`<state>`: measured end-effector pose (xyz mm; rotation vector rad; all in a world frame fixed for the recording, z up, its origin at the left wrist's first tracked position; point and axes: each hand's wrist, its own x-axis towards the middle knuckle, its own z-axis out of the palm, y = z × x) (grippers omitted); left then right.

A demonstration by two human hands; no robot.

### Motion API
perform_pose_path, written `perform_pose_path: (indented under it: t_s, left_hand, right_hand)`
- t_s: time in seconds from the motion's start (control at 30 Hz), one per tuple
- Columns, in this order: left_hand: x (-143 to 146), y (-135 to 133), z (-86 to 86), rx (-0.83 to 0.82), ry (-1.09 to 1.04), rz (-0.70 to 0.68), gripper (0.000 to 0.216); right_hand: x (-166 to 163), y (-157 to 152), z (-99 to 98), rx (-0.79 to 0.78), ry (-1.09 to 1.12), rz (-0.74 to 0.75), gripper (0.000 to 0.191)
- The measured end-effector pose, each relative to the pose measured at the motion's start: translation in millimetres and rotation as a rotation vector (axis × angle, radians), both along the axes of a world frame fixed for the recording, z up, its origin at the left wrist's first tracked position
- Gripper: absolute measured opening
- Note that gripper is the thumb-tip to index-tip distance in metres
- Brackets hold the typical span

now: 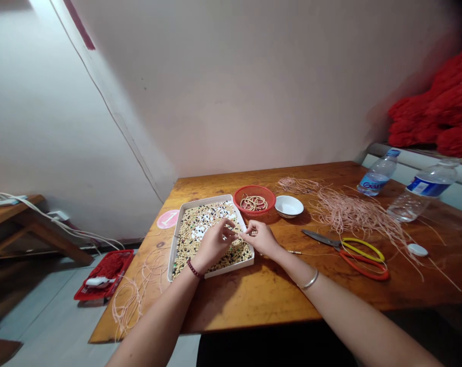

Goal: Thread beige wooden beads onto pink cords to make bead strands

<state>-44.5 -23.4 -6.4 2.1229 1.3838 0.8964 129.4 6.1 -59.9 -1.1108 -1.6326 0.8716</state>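
Note:
A shallow white tray [173, 250] is filled with tan, black and white beads. Over its right part, my left hand [214, 243] is closed in a pinch, and whatever lies between its fingertips is too small to make out. Fingertip to fingertip with it, my right hand [263, 238] pinches a thin beaded string at the tray's right edge. A few beads on the string [295, 252] show on the table beyond my right wrist.
Behind the tray stand a red basket [267, 208] with beaded strands and a white bowl [289, 206]. To the right lie scissors [345, 250], a heap of pink cord [349, 211], a bottle cap [417, 250] and two plastic bottles [379, 173]. Loose cord [129, 300] lies at the left table edge.

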Motion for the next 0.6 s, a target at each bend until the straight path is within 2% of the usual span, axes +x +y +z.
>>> perform_pose_path:
  t_s: [0.3,0.5,0.6]
  left_hand:
    - [0.3,-0.5,0.0,0.035,0.043,-0.02,0.022]
    - [1.6,-1.5,-2.8,0.237,0.272,-0.005,0.026]
    - [2.6,-1.2,-3.9,0.28,0.325,0.009,0.025]
  right_hand:
    - [0.3,0.7,-3.2,0.02,-0.054,0.007,0.028]
    - [-1.2,-1.3,-1.6,-0.006,-0.043,0.069,0.017]
    - [-0.8,-2.2,0.7,-0.021,-0.088,0.122,0.019]
